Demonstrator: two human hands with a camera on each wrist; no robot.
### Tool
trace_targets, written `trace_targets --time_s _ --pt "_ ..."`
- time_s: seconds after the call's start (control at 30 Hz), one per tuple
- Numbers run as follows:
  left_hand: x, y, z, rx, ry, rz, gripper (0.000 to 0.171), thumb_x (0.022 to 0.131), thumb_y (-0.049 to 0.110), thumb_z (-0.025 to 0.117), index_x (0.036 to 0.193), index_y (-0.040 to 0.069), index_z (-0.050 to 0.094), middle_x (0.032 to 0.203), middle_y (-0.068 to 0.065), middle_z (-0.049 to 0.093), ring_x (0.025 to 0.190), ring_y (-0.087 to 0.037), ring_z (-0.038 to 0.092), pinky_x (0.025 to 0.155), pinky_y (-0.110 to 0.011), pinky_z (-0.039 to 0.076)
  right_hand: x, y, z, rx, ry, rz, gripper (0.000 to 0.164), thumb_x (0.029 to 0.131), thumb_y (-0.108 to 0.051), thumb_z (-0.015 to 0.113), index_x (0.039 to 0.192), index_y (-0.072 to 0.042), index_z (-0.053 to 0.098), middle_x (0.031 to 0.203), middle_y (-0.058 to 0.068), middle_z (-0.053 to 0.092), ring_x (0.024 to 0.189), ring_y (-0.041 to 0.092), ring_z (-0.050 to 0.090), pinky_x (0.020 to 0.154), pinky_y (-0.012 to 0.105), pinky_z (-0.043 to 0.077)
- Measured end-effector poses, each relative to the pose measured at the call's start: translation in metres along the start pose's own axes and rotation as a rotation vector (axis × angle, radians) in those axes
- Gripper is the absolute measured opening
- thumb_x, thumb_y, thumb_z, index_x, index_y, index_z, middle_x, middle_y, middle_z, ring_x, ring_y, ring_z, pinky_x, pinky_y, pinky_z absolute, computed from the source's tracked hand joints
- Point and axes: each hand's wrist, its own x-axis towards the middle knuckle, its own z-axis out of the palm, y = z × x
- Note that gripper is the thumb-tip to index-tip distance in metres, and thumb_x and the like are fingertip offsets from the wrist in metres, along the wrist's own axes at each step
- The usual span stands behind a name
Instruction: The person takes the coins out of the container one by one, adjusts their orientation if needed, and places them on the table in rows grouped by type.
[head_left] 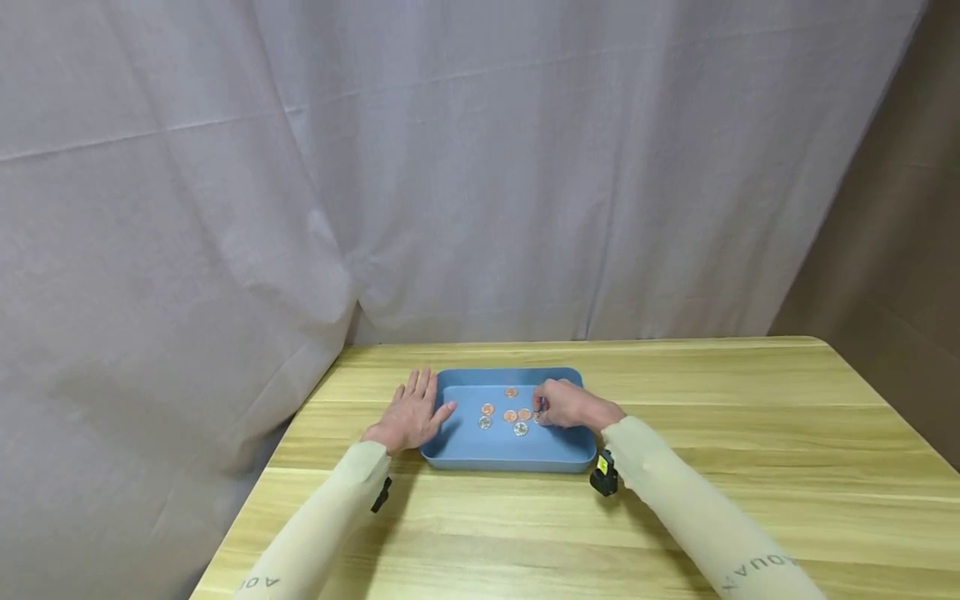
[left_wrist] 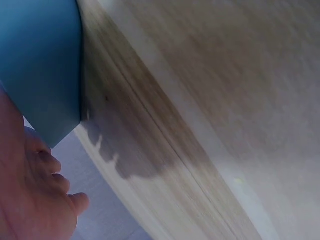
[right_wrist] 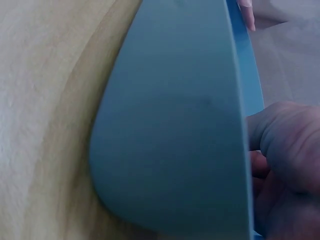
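Note:
A shallow blue tray [head_left: 502, 464] lies on the table with several coins spread over its floor. Copper coins [head_left: 487, 409] and silver ones, such as the silver coin [head_left: 521, 428] near the middle, lie flat. My right hand [head_left: 566, 403] reaches over the tray's right side, thumb and fingers bent down around a silver coin [head_left: 537, 416] at the right end of the group. In the right wrist view the tray wall hides those fingertips. My left hand [head_left: 411, 417] rests against the tray's left rim, fingers straight and spread, thumb reaching over the rim.
The wooden table [head_left: 720, 433] extends to the right of the tray and in front of it. A light grey curtain [head_left: 480, 183] hangs behind the table and down its left side. A brown surface [head_left: 885, 275] stands at the right.

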Motion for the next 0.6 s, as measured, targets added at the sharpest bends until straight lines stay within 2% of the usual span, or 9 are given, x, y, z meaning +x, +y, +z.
trace_targets --time_s 0.3,0.47,0.6 --pt "-0.0011 -0.0015 -0.0008 -0.015 -0.006 -0.007 0.078 0.103 0.055 0.028 0.155 -0.003 0.017 0.164 -0.022 0.010 0.152 -0.039 0.010 0.123 -0.055 0.019 0.0010 -0.0034 0.0024 0.052 -0.006 0.016 0.011 0.087 -0.009 0.074 0.086 -0.009 0.063 0.072 0.002 0.059 0.052 0.011 0.053 0.046 0.022 0.044" --pt "-0.0004 -0.0007 0.0010 0.003 -0.002 -0.003 0.079 0.103 0.056 0.025 0.155 -0.003 0.017 0.164 -0.023 0.010 0.152 -0.038 0.010 0.123 -0.053 0.020 -0.0003 -0.0031 0.0025 0.074 -0.001 0.022 0.015 0.086 -0.008 0.074 0.091 -0.008 0.060 0.078 0.004 0.057 0.055 0.013 0.052 0.047 0.023 0.043" --pt "0.0003 0.0001 0.0025 0.015 0.001 0.000 0.079 0.103 0.056 0.026 0.155 -0.004 0.017 0.163 -0.023 0.010 0.152 -0.038 0.011 0.123 -0.053 0.020 -0.0016 -0.0016 0.0034 0.065 0.020 -0.007 0.017 0.086 -0.008 0.074 0.090 -0.009 0.058 0.078 0.003 0.057 0.061 0.014 0.053 0.051 0.024 0.042"
